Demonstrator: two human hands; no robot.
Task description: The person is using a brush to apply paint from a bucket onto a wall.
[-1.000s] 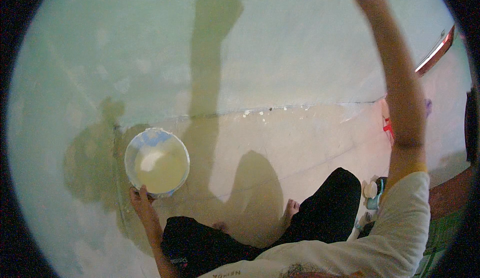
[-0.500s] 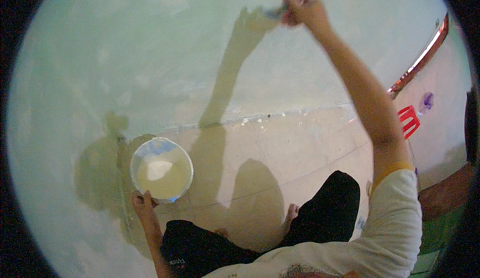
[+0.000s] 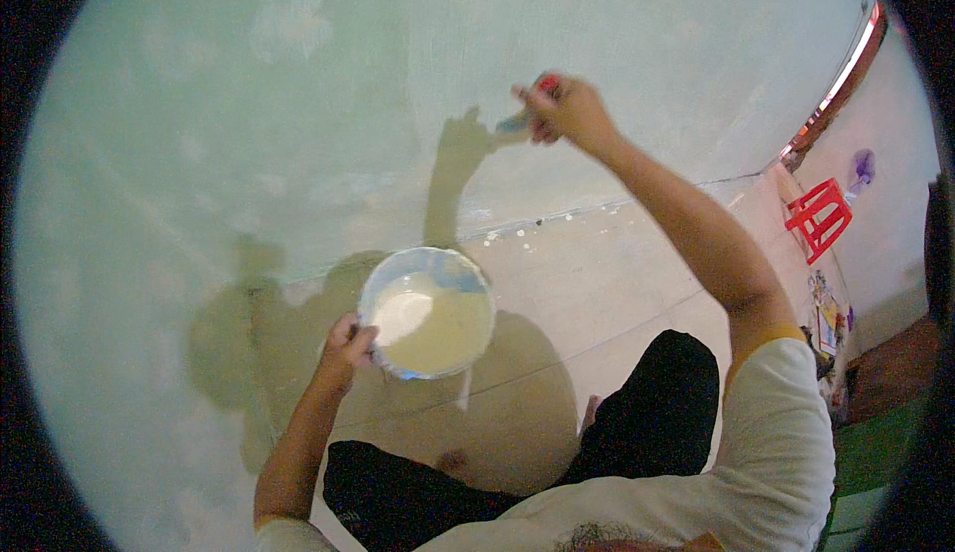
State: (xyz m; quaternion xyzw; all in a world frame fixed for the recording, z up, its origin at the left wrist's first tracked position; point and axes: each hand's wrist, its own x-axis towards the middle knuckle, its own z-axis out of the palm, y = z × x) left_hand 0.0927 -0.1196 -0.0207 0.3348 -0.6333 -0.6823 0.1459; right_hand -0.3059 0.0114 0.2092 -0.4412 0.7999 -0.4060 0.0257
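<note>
The person's left hand (image 3: 352, 341) is closed on the left side of a round bucket (image 3: 454, 270), thumb over the rim. The bucket, pale with bluish patches on its inner wall, is in front of the person, out over the floor (image 3: 637, 264) near the edge where it meets the wall (image 3: 229, 85); whether its base rests on the floor cannot be told. Inside lies pale yellow paint (image 3: 453, 333) with a whiter patch at its left.

The right hand (image 3: 567, 112), raised before the wall above that floor edge, is wrapped around the red handle of a brush (image 3: 514, 123), its working end pointing left. The end is blurred, and whether it touches the wall is unclear. The arm's shadow (image 3: 458, 169) falls on the wall just beside the brush.

White flecks (image 3: 524, 234) dot the floor along its wall edge, right of the bucket. Toward the floor's far right corner stands a red plastic chair (image 3: 820, 220), with small mixed items (image 3: 828, 318) nearer the person. Black trousers (image 3: 657, 403) cover the person's spread knees.
</note>
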